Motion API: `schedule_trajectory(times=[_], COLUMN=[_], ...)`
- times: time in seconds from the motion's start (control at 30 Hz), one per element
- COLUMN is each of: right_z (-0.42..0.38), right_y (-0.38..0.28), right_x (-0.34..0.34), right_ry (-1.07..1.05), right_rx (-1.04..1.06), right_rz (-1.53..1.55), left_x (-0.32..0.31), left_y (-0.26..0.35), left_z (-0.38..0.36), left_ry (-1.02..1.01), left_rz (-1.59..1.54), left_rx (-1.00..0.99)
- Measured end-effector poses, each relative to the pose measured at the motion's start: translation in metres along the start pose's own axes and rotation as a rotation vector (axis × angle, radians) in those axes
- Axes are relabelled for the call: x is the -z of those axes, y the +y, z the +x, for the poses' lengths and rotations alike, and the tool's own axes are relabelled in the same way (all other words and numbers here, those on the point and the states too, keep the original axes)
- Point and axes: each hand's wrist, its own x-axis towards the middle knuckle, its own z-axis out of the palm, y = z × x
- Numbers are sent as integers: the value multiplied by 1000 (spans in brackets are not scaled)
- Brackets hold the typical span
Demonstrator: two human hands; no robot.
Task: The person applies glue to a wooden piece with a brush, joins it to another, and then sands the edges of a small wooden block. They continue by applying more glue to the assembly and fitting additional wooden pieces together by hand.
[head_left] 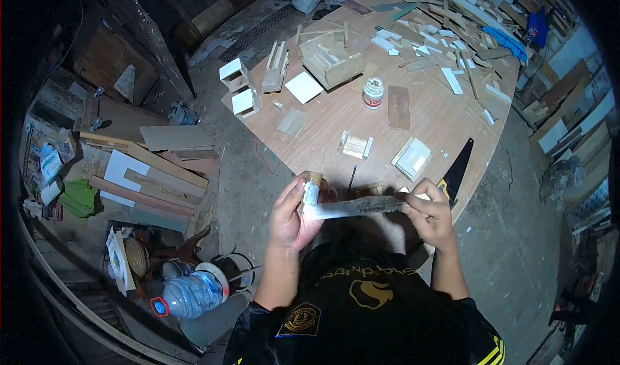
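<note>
Near my chest, my left hand (pixel 289 215) is closed around a small wooden block (pixel 314 183) with a white smear down its face. My right hand (pixel 431 214) grips the right end of a thin flat strip (pixel 358 207), grey-brown there and whitish toward the left. The strip's left end meets the lower part of the block at my left fingers. A pencil (pixel 352 177) lies on the table just beyond my hands. Farther away stands a jar (pixel 372 95) with a red and white label.
The wooden table (pixel 310 147) holds an open wooden box (pixel 332 61), small white-topped box pieces (pixel 242 87), a flat board (pixel 398 107) and scattered offcuts (pixel 445 49). A handsaw (pixel 460 168) lies along the right edge. On the floor at left is a large water bottle (pixel 190 295).
</note>
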Motion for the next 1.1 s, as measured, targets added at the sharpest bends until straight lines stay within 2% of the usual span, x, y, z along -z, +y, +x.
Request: schedule_trajectory(times=[0.07,0.17,0.2,0.27,0.33,0.4,0.53,0.6,0.67,0.73,0.8,0.83,0.9,0.93,0.97,1.0,1.1], right_z=[4,5,3,-1,3,6,3,-1,3,7,7,7,5,2,0,-1,-1], right_y=[-5,-2,0,2,-3,-7,-1,3,0,-4,-5,-6,-5,0,2,2,-2], right_x=[-4,-2,-1,1,-3,-4,0,0,-2,-4,-2,-1,-1,1,2,2,0], right_ry=[131,161,162,12,27,150,147,17,22,157,161,149,135,47,-40,-40,-63], right_rx=[-122,-105,-105,-24,-30,-142,-108,-1,23,-95,-104,-89,-73,-48,-24,-23,-88], right_rz=[-6,-57,-57,6,19,-25,-36,28,0,-86,-101,-48,6,17,27,27,98], left_x=[5,1,-3,-8,-5,8,8,1,-1,3,15,11,0,3,8,12,16], left_y=[0,0,0,-1,-2,0,-1,-1,1,1,-2,-3,-4,-4,-4,-5,-6], left_z=[0,-1,-1,-1,-1,-2,0,-1,-3,-2,3,2,-1,0,2,3,5], left_ry=[-12,26,70,111,152,-28,-75,41,67,93,-235,-236,151,151,45,-61,-108], left_rz=[-61,-90,-62,-5,50,-104,-165,-46,-69,-90,-214,-214,-24,-24,-17,-10,-17], left_rx=[28,54,55,29,6,97,112,75,96,110,106,107,3,3,-19,-42,-50])
